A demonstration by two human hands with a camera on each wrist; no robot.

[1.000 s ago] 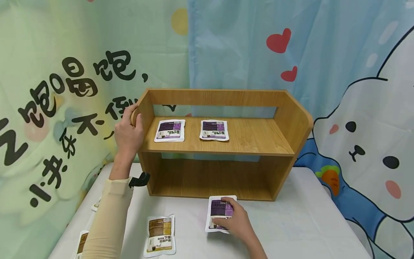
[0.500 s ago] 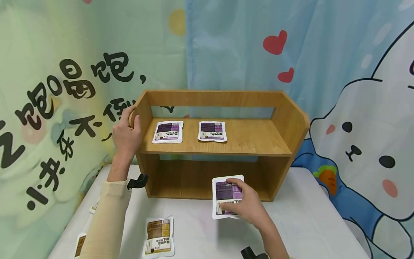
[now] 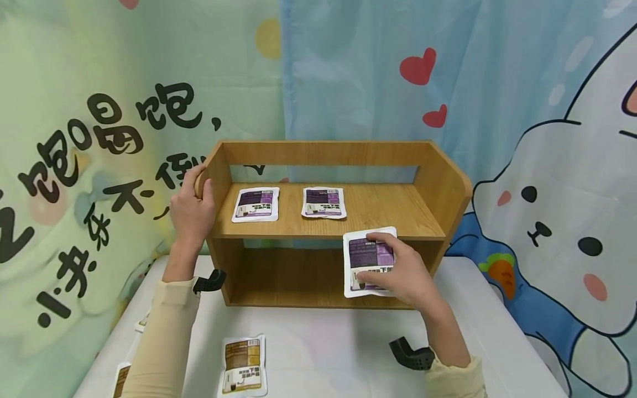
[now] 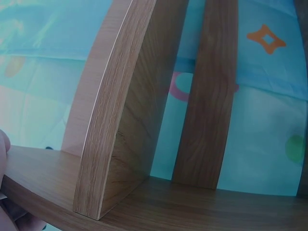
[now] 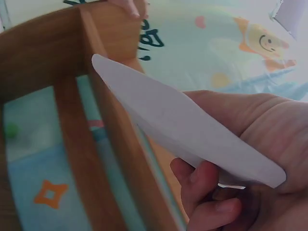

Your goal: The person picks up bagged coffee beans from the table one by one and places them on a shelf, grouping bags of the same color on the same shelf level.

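My left hand point(image 3: 191, 213) grips the left side panel of a two-tier wooden shelf point(image 3: 385, 207); in the left wrist view only a sliver of that hand shows at the left edge. My right hand point(image 3: 410, 273) holds a white pouch with a purple label point(image 3: 368, 254) between thumb and fingers. It is raised off the table, in front of the right half of the shelf, overlapping the middle board's front edge in the head view. From the right wrist, the pouch's plain pale back point(image 5: 178, 120) shows tilted, with fingers curled beneath. Two similar purple pouches point(image 3: 256, 204) lie spaced apart on the upper tier.
A brown-labelled pouch point(image 3: 243, 367) lies on the white table point(image 3: 308, 354) in front of the shelf. Further pouches point(image 3: 121, 380) are partly hidden by the left sleeve. Printed curtains point(image 3: 348, 83) hang behind. The shelf's lower tier point(image 3: 293, 276) has an opening at the back.
My right hand has picked the purple pouch up from the table and carried it up and to the right, toward the shelf. My left hand keeps its grip on the side panel.
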